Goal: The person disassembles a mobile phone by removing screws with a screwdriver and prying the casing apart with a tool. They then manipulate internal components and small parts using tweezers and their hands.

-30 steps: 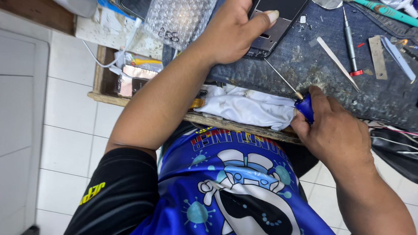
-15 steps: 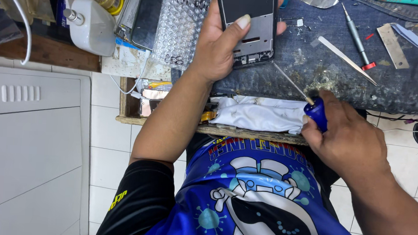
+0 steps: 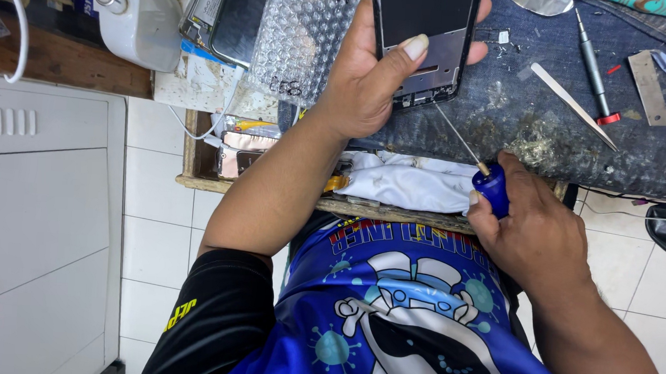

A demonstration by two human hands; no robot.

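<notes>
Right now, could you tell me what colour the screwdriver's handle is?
Blue; the screwdriver shows best in the head view.

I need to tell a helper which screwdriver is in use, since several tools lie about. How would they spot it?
Start at the dark blue denim mat covering the bench, then go to its near edge, where the right hand sits. The blue-handled thin-shaft screwdriver is gripped there, unlike the grey red-tipped screwdriver lying loose farther back.

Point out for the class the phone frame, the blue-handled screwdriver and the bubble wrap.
phone frame point(image 3: 423, 38), head view, on its dark inner panel.
blue-handled screwdriver point(image 3: 493, 191), head view, on the blue handle above the right hand's fingers.
bubble wrap point(image 3: 300, 35), head view, on the middle of the sheet.
</notes>
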